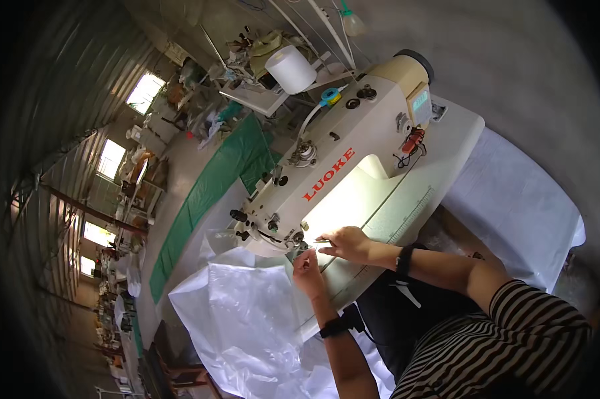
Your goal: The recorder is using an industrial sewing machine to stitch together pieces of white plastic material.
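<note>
Both my hands meet at the needle end of a white sewing machine [333,156], under its bright lamp light. My left hand [308,274] is closed in a pinch close below the presser foot area [299,241]; what its fingertips hold is too small to make out. From the right, my right hand [348,245] reaches in with its fingers closed. A thin, dark, slim piece [322,241] shows at its fingertips, its kind unclear. White plastic-like sheeting [247,312] hangs off the table's left end, beside my left hand.
The machine's pale table [406,206] carries a printed ruler strip. A white thread cone [291,69] stands behind the machine. Red clips with a black cord [413,141] hang on its body. More white sheeting [512,193] lies at the right, and a long green sheet [203,199] stretches over the floor.
</note>
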`<action>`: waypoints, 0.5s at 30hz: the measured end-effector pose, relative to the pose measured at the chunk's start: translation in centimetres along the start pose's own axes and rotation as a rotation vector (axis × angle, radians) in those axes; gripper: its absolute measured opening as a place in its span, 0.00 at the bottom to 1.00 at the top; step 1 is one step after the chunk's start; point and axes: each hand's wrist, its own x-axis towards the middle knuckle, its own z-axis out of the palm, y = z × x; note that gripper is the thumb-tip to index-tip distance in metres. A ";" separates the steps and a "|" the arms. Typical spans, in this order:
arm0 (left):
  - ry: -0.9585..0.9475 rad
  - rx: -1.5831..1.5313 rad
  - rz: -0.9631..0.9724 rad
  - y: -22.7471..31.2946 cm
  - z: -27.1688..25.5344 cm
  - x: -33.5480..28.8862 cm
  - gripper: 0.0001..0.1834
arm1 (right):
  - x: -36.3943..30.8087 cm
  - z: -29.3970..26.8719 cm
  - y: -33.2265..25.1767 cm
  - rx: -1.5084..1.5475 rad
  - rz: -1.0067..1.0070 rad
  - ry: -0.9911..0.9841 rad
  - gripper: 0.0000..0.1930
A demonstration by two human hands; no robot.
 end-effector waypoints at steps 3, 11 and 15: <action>-0.028 -0.052 0.012 0.4 0.9 -1.0 0.04 | 0.4 0.4 0.5 -0.070 0.072 -0.098 0.20; 0.008 -0.056 0.062 0.8 0.3 -0.2 0.04 | 0.0 -1.5 0.6 -0.012 0.210 -0.027 0.25; 0.016 0.006 0.009 0.8 0.3 0.0 0.04 | -0.6 -3.0 0.5 0.413 0.355 -0.474 0.28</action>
